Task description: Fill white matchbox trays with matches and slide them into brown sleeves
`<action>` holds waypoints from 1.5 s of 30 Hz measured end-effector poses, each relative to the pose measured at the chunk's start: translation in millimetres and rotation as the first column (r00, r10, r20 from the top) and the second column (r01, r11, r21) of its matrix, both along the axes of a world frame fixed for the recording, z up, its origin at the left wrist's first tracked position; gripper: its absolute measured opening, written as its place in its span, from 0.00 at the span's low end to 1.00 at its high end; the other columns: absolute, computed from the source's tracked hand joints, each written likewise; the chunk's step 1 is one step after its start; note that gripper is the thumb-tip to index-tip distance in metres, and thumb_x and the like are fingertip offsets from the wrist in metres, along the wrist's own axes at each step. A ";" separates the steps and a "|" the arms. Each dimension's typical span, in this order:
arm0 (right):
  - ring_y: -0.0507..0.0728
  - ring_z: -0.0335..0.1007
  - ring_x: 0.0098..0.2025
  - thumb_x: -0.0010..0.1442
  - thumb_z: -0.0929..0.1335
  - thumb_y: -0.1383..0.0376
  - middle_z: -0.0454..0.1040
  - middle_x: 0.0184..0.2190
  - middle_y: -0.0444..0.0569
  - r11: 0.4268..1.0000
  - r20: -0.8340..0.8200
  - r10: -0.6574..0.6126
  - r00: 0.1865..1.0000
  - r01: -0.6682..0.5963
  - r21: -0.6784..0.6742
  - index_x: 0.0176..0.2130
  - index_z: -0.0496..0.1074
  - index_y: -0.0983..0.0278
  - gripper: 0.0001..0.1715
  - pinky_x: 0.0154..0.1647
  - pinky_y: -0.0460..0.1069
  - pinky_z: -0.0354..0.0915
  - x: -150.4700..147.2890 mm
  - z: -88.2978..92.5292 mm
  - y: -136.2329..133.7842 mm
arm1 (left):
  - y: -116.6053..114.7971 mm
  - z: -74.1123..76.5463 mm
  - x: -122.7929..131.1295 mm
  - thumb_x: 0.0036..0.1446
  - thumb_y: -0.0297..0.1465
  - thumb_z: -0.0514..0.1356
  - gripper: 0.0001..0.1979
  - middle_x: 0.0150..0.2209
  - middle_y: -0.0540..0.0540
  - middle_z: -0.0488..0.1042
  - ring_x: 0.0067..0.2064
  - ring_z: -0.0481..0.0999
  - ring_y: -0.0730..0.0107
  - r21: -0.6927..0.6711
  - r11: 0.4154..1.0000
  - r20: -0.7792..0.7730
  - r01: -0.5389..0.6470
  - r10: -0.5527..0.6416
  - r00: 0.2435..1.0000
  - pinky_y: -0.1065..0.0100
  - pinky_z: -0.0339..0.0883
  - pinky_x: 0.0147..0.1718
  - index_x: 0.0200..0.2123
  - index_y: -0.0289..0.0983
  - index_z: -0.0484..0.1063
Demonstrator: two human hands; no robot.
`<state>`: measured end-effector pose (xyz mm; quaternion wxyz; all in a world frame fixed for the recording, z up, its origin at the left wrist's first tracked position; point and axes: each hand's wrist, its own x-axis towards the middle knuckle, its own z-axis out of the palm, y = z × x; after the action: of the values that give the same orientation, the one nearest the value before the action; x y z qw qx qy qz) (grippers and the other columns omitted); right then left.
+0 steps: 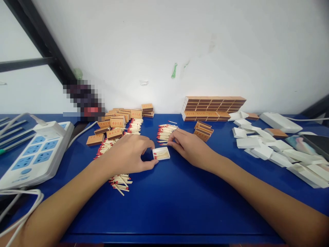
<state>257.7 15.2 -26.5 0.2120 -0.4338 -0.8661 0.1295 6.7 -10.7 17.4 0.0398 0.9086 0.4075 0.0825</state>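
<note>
A small white matchbox tray (pixel 166 158) lies on the blue table with a few red-tipped matches inside. My left hand (pixel 130 152) holds its left end between thumb and forefinger, the fingers curved around it. Just behind the tray is a small pile of matches (pixel 166 131), heads mostly to the left. At this pile's right front edge, my right hand (pixel 189 145) has thumb and fingers pinched on a match (pixel 163 144). A larger heap of matches (pixel 122 181) runs under and beyond my left hand, which partly covers it.
Orange matchboxes (pixel 117 122) lie at back left, with a few boxes (pixel 203 130) behind my right hand. Stacked matchboxes (pixel 214 107) stand against the wall. Empty white trays (pixel 264 142) cover the right side. A power strip (pixel 41 151) and cables occupy the left.
</note>
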 end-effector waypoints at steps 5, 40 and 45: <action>0.55 0.66 0.36 0.74 0.65 0.65 0.74 0.41 0.49 1.000 -0.034 0.015 0.999 -0.014 0.027 0.42 0.70 0.61 0.05 0.36 0.50 0.59 1.1 8.7 -8.5 | 0.2 -1.3 1.2 0.62 0.41 0.65 0.11 0.33 0.49 0.79 0.32 0.75 0.65 0.031 1.000 0.006 0.001 -0.001 1.000 0.64 0.58 0.31 0.38 0.40 0.81; 0.56 0.67 0.37 0.74 0.64 0.63 0.73 0.40 0.49 0.978 0.121 0.150 0.981 -0.129 -0.166 0.39 0.69 0.61 0.09 0.37 0.51 0.61 33.2 20.3 5.1 | -1.5 2.6 -2.4 0.58 0.41 0.66 0.11 0.31 0.50 0.77 0.31 0.72 0.67 -0.033 0.999 -0.012 0.019 -0.020 1.000 0.64 0.56 0.30 0.35 0.39 0.79; 0.56 0.67 0.37 0.74 0.64 0.63 0.72 0.41 0.49 0.975 0.105 0.171 0.980 -0.153 -0.162 0.39 0.69 0.61 0.09 0.38 0.51 0.60 31.8 19.4 4.4 | -1.7 3.0 -0.5 0.58 0.40 0.66 0.11 0.31 0.50 0.77 0.31 0.72 0.67 -0.025 0.999 -0.013 0.033 -0.034 0.999 0.64 0.57 0.31 0.34 0.39 0.79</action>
<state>289.4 19.5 -7.0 0.1152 -0.3835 -0.8971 0.1869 6.2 -12.4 20.4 0.0496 0.9152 0.3935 0.0707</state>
